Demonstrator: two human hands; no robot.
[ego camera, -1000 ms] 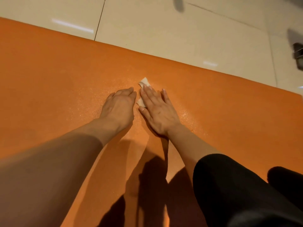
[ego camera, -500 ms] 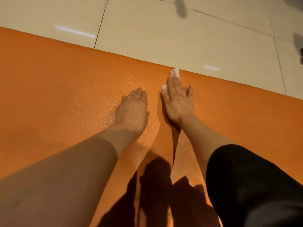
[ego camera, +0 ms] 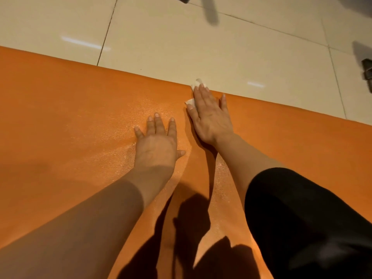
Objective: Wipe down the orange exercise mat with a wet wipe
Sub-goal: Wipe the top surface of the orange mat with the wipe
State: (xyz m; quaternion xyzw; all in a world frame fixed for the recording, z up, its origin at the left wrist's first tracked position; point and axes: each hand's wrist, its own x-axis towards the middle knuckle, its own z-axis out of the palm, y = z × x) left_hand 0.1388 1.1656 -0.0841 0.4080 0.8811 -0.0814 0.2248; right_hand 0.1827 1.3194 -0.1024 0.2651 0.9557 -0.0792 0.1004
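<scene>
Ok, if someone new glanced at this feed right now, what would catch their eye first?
The broad orange exercise mat fills most of the view, lying on pale glossy floor tiles. At its far edge the right hand presses flat on a small white wet wipe, whose corners poke out past the fingertips and thumb. Beside it, nearer the camera, the left hand rests flat on a glistening patch of mat.

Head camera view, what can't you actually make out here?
- Wet wipe: mostly hidden under the right hand; only white corners show.
- Orange mat: cut off by the left, right and bottom frame edges.
- Dark object on the tile floor: cut by the right edge, unidentifiable.
- Mat beneath the left hand and the arms: covered.
</scene>
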